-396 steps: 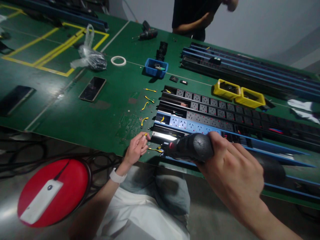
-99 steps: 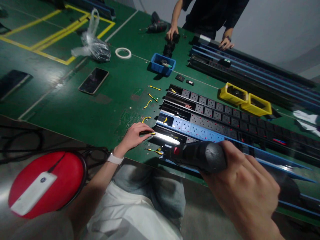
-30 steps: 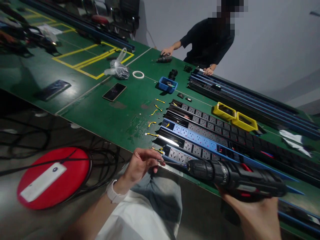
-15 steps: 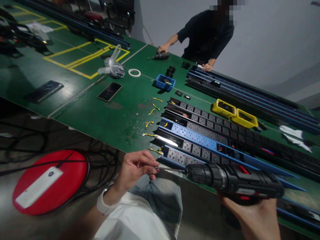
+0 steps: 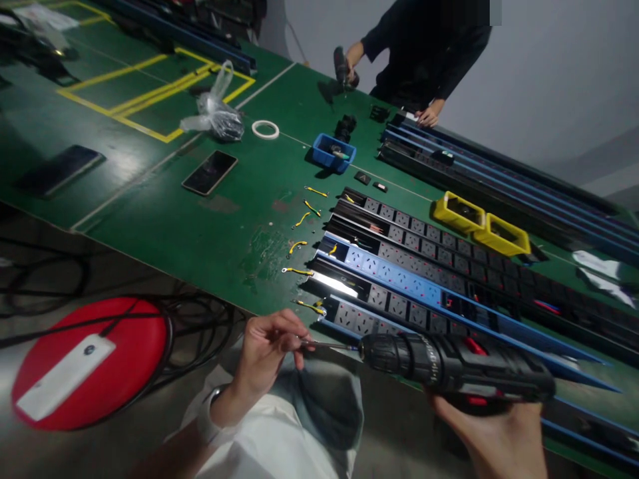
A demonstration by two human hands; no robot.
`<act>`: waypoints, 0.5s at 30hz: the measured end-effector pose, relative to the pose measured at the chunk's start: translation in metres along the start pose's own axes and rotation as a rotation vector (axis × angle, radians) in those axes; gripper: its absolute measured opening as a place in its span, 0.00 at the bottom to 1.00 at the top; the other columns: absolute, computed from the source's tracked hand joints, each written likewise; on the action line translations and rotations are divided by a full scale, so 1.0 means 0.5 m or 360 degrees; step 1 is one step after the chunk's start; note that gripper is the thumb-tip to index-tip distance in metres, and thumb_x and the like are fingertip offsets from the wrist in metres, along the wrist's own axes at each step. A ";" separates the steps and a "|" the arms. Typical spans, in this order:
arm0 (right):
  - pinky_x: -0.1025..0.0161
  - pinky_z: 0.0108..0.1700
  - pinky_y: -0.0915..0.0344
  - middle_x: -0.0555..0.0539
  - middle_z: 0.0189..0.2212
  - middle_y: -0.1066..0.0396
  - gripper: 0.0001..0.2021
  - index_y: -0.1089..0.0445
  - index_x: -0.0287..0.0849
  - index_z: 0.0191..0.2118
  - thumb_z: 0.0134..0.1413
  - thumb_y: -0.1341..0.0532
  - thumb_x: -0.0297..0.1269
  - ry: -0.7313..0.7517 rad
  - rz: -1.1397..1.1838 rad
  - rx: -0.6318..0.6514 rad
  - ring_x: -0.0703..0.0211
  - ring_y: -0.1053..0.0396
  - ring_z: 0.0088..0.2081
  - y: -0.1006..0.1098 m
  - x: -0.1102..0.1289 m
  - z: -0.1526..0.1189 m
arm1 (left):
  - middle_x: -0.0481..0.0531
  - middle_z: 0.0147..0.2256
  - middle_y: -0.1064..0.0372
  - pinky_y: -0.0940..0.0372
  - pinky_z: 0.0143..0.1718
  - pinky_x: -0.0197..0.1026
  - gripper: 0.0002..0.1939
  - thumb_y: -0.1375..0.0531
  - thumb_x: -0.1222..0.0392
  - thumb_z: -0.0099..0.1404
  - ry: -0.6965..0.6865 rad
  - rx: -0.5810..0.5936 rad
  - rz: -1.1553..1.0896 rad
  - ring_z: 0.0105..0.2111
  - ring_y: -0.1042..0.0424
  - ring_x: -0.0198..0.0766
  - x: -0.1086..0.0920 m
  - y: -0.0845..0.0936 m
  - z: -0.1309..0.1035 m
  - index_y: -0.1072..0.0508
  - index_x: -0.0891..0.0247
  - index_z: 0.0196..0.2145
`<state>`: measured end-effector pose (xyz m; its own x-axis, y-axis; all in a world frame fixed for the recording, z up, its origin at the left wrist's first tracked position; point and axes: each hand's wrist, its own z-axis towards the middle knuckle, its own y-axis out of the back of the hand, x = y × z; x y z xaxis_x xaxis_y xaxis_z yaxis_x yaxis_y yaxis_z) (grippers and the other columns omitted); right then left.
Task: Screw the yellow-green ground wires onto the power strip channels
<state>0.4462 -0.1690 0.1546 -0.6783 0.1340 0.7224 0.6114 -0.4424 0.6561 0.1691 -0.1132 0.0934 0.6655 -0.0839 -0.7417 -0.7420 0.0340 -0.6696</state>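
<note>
My right hand [image 5: 499, 432] is wrapped round the handle of a black cordless drill [image 5: 464, 366], held level with its chuck to the left. A long thin screwdriver bit [image 5: 332, 345] sticks out of the chuck. My left hand [image 5: 272, 342] pinches the bit's far end; any small screw between the fingertips is too small to make out. Just beyond the drill lie several power strips side by side, the nearest one [image 5: 354, 319] with black sockets and a blue one [image 5: 394, 271] further back. Short yellow-green ground wires [image 5: 298, 271] lie at their left ends.
The green table [image 5: 234, 226] carries a phone [image 5: 210, 173], a tape roll [image 5: 265, 130], a plastic bag [image 5: 219, 116], a blue bin [image 5: 333, 153] and yellow bins [image 5: 504, 233]. Across it, a person [image 5: 424, 53] holds another drill [image 5: 344, 70]. A red stool [image 5: 130, 359] stands at left.
My view has shifted slightly; the drill and both hands keep their hold. Across the table, the co-worker's drill has been lifted and turned from lying level to pointing down.
</note>
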 end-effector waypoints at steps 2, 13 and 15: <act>0.53 0.45 0.30 0.47 0.37 0.27 0.28 0.30 0.42 0.43 0.30 0.26 0.42 -0.0024 -0.0026 -0.0002 0.53 0.29 0.39 -0.007 -0.003 0.005 | 0.50 0.25 0.27 0.36 0.12 0.26 0.09 0.28 0.52 0.55 0.0018 0.0034 0.0000 0.22 0.26 0.33 0.004 0.006 0.007 0.18 0.59 0.29; 0.49 0.47 0.29 0.46 0.38 0.26 0.26 0.29 0.42 0.43 0.33 0.27 0.39 -0.0029 -0.0054 0.0003 0.51 0.27 0.40 -0.027 -0.004 0.026 | 0.49 0.25 0.28 0.32 0.16 0.29 0.07 0.28 0.55 0.55 -0.0070 -0.0069 0.0136 0.24 0.25 0.34 0.032 0.006 0.037 0.18 0.59 0.28; 0.44 0.50 0.31 0.44 0.40 0.26 0.26 0.28 0.41 0.43 0.32 0.27 0.38 -0.0101 0.0001 -0.0003 0.48 0.27 0.42 -0.031 -0.004 0.030 | 0.49 0.25 0.28 0.33 0.16 0.28 0.09 0.28 0.52 0.55 -0.0043 -0.0126 0.0108 0.23 0.26 0.33 0.034 -0.001 0.045 0.19 0.59 0.28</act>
<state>0.4445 -0.1491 0.1462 -0.6509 0.1898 0.7351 0.6108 -0.4441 0.6555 0.1825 -0.0922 0.0801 0.6145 -0.0573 -0.7869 -0.7889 -0.0400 -0.6132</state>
